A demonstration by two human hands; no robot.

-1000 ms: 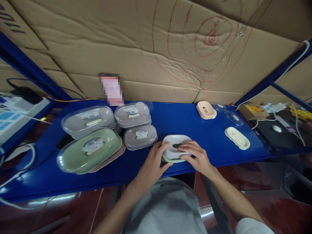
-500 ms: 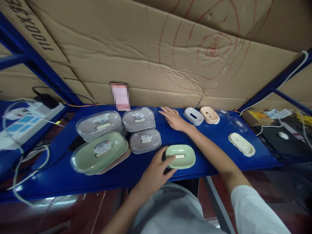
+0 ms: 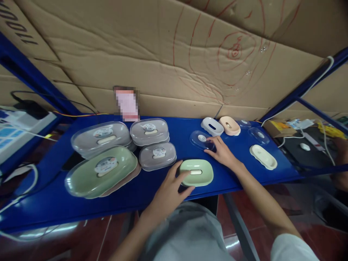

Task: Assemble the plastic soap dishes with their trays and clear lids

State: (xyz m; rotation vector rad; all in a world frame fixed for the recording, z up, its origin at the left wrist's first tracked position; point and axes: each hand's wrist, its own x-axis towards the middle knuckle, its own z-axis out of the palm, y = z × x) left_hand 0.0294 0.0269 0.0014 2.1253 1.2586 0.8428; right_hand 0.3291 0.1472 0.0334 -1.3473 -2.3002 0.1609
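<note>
My left hand [image 3: 171,188] is at the left end of a small green oval soap dish [image 3: 205,174], with thumb and fingers around its edge. A cream-coloured base shows through the slot in the dish's middle. My right hand [image 3: 221,150] grips the right end of a clear plastic lid [image 3: 197,139] with a round label, tilted just behind the green dish. Left of my left hand sits a lidded grey soap dish [image 3: 157,165].
More lidded dishes, grey [image 3: 149,134] and green [image 3: 122,163], stand at left. A lilac dish [image 3: 210,123], a peach dish [image 3: 230,117], a clear lid [image 3: 258,135] and a cream tray [image 3: 265,161] lie at right. A blurred pink panel [image 3: 127,105] leans against the cardboard [image 3: 152,72].
My right hand has come from the back of the table toward me and right, bringing a clear lid near the green dish. My left hand stays at the green dish. The view has shifted slightly.
</note>
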